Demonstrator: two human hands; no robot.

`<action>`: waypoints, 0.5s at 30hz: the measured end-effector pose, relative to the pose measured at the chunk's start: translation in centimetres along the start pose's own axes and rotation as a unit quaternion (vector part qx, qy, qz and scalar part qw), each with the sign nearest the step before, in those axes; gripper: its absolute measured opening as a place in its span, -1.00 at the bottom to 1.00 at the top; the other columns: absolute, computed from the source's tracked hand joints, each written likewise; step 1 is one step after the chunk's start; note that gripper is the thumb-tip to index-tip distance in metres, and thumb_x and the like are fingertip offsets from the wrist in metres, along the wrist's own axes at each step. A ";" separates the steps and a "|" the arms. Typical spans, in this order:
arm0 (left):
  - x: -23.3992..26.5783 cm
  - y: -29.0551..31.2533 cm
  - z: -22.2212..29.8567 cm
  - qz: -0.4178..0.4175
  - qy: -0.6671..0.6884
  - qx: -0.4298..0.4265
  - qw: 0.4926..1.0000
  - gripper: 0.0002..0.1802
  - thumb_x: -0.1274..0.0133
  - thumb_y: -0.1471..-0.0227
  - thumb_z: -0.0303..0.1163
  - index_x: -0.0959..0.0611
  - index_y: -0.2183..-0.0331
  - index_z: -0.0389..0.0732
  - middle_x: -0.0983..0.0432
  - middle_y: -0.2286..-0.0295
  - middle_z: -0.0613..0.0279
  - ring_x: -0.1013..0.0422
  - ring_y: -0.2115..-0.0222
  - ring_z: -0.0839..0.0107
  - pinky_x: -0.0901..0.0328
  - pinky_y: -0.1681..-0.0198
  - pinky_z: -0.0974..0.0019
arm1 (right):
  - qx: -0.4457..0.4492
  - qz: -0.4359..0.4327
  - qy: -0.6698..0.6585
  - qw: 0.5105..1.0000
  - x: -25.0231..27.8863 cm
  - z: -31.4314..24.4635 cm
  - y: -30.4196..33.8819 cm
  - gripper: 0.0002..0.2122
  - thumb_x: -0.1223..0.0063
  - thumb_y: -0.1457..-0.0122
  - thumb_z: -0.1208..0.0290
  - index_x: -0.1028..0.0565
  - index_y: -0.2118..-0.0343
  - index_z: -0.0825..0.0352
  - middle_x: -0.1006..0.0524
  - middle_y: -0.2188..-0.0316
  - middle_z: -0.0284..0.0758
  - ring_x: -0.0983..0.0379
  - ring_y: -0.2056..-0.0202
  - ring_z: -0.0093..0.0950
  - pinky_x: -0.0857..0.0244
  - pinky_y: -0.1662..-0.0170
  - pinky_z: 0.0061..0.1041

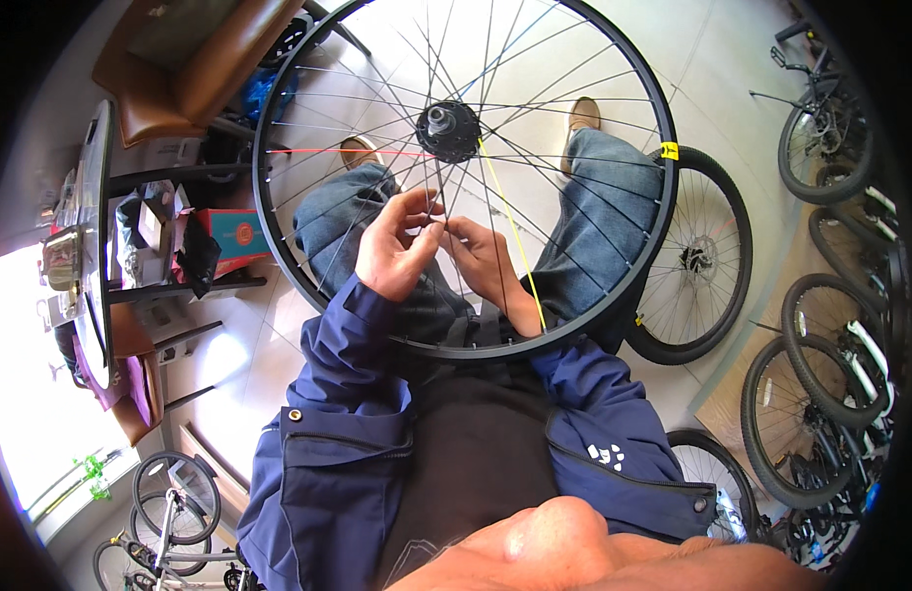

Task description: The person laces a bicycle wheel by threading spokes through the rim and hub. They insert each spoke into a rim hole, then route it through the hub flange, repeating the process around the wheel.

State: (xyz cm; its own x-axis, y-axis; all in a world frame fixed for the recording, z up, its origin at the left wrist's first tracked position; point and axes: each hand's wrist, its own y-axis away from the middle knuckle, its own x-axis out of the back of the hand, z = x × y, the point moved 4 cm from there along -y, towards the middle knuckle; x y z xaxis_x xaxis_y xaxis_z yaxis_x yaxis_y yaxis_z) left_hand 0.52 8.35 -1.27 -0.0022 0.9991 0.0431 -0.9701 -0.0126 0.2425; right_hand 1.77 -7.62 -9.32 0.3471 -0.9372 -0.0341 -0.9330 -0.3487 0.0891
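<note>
A bicycle wheel with a black rim (466,352) and no tyre rests across my lap. Its black hub (448,131) lies above my hands, with a freehub body facing up. Most spokes are dark; one is red (348,152), one yellow (510,217) and one blue (510,51). My left hand (397,246) is closed among the spokes below the hub, thumb and fingers pinching a dark spoke. Close against it, my right hand (488,268) reaches in past the spokes, its fingertips pinched at the same spot. The fingers partly hide the pinched spoke.
A second wheel with a tyre (707,251) lies to the right. Several bicycles (820,394) line the right side, and more (170,522) stand at lower left. On the left are a brown chair (180,79), a glass table (97,246) and a red-and-teal box (234,236).
</note>
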 end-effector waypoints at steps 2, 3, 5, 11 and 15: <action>-0.1 0.2 0.1 -0.012 0.005 -0.002 1.000 -0.39 -0.19 -0.33 -0.52 -0.47 -0.34 -0.38 -0.59 -0.12 0.02 -0.55 -0.02 0.37 -0.54 -0.06 0.29 | -0.031 -0.010 -0.029 0.999 0.0 -1.0 1.4 -0.79 -0.14 -0.56 0.40 -0.67 -0.04 0.41 -0.73 0.33 -0.34 -0.65 0.24 -0.59 -0.50 0.14 -0.54; -0.1 0.2 0.1 -0.016 0.003 0.000 1.000 -0.38 -0.17 -0.32 -0.53 -0.45 -0.35 -0.37 -0.59 -0.12 0.02 -0.54 -0.02 0.36 -0.56 -0.04 0.27 | -0.033 -0.028 -0.045 0.998 0.1 -1.6 2.1 -0.77 -0.05 -0.60 0.39 -0.67 -0.06 0.40 -0.72 0.35 -0.36 -0.61 0.27 -0.61 -0.49 0.13 -0.54; -0.2 0.3 0.3 -0.029 0.031 0.008 0.999 -0.37 -0.15 -0.32 -0.54 -0.44 -0.36 -0.37 -0.59 -0.11 0.02 -0.53 -0.03 0.37 -0.55 -0.07 0.26 | -0.035 -0.060 -0.053 0.996 0.3 -2.6 3.6 -0.76 -0.03 -0.61 0.39 -0.67 -0.08 0.39 -0.71 0.35 -0.35 -0.60 0.28 -0.61 -0.48 0.14 -0.54; 0.2 0.4 1.1 -0.097 0.084 0.065 0.990 -0.22 -0.13 -0.22 -0.56 -0.34 -0.43 -0.35 -0.60 -0.07 0.04 -0.52 -0.01 0.40 -0.46 -0.22 0.21 | 0.065 -0.089 0.045 0.993 2.0 -3.8 4.0 -0.77 -0.06 -0.58 0.47 -0.67 -0.11 0.44 -0.63 0.32 -0.38 -0.52 0.33 -0.62 -0.46 0.20 -0.51; 0.5 0.5 1.1 -0.101 0.100 0.084 0.986 -0.27 -0.08 -0.26 -0.53 -0.36 -0.42 -0.37 -0.59 -0.11 -0.02 -0.52 -0.05 0.35 -0.43 -0.25 0.20 | -0.099 -0.128 -0.149 0.976 1.2 -1.9 4.2 -0.78 -0.12 -0.56 0.46 -0.67 -0.10 0.44 -0.68 0.26 -0.40 -0.57 0.29 -0.63 -0.48 0.17 -0.56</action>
State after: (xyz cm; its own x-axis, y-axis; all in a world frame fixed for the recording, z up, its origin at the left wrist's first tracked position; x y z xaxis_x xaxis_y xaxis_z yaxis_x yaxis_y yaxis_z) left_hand 0.26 8.80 -0.06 0.1219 0.9699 -0.2106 -0.9019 0.1968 0.3846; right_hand -1.51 -10.18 -7.05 0.4954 -0.7877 -0.3662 -0.7727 -0.5922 0.2285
